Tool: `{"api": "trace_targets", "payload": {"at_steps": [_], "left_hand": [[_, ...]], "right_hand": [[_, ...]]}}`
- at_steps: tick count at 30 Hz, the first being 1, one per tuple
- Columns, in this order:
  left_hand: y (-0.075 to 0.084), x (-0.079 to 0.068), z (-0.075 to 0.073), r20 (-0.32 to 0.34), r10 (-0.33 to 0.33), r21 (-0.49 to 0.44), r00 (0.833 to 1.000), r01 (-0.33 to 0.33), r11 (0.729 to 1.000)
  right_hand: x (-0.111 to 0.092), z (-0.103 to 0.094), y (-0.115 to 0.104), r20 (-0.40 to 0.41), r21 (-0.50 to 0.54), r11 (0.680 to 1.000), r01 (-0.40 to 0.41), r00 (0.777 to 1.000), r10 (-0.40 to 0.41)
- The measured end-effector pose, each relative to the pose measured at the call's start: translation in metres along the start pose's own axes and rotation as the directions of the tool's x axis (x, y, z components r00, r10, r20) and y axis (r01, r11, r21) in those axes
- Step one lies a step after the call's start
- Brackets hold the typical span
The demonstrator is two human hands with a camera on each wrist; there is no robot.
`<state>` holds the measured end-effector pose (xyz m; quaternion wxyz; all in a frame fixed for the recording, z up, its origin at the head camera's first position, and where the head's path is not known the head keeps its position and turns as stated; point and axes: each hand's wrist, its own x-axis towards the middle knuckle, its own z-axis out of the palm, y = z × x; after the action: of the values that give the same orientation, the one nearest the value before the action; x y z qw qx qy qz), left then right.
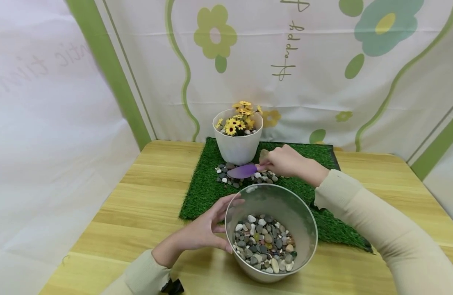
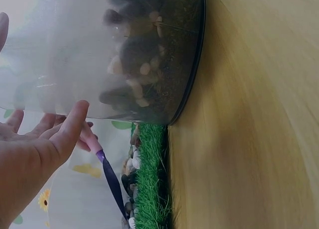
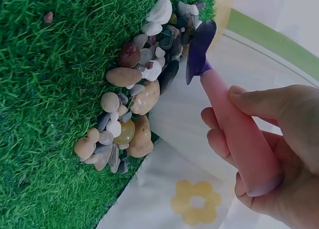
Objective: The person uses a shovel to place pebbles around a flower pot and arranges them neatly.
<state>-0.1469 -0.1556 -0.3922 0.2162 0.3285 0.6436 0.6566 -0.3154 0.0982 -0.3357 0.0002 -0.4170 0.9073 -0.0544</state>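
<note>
My right hand (image 1: pixel 285 159) grips the pink handle of a small trowel (image 3: pixel 234 124). The purple blade (image 1: pixel 242 171) hovers over or touches a heap of pebbles (image 1: pixel 226 174) on the green turf mat; which one I cannot tell. My left hand (image 1: pixel 204 227) rests its spread fingers and thumb against the side of a clear bucket (image 1: pixel 270 278). Mixed stones (image 1: pixel 265 241) cover the bucket's bottom. Behind the heap stands a white flowerpot (image 1: pixel 238 148) holding yellow flowers (image 1: pixel 236 123) and some pebbles.
The green turf mat (image 1: pixel 200 196) lies on a wooden table (image 1: pixel 137 213), partly behind the bucket. A printed cloth (image 1: pixel 248 49) hangs behind the table's far edge. A few loose pebbles (image 3: pixel 48 17) dot the turf.
</note>
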Motion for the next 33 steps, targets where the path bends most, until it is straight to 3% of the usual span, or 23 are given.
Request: {"api": "trace_targets", "payload": {"at_steps": [8, 23, 28, 33], "left_hand": [[-0.001, 0.0, 0.0, 0.005, -0.012, -0.002, 1.0, 0.012, 1.0], [0.002, 0.0, -0.001, -0.002, 0.01, -0.002, 1.0, -0.01, 1.0], [0.002, 0.002, -0.002, 0.013, 0.012, 0.005, 1.0, -0.012, 1.0], [0.005, 0.003, -0.006, 0.042, 0.017, 0.001, 0.999, -0.017, 1.0]], "right_hand": [[-0.02, -0.002, 0.005, -0.084, -0.067, 0.998, -0.008, 0.996, 0.002], [-0.072, -0.019, -0.004, -0.178, -0.083, 0.996, -0.035, 0.984, 0.02], [-0.095, -0.031, -0.014, -0.245, -0.073, 0.997, -0.032, 0.97, 0.013], [-0.121, -0.047, -0.026, -0.326, -0.064, 0.997, 0.036, 0.944, -0.055]]}}
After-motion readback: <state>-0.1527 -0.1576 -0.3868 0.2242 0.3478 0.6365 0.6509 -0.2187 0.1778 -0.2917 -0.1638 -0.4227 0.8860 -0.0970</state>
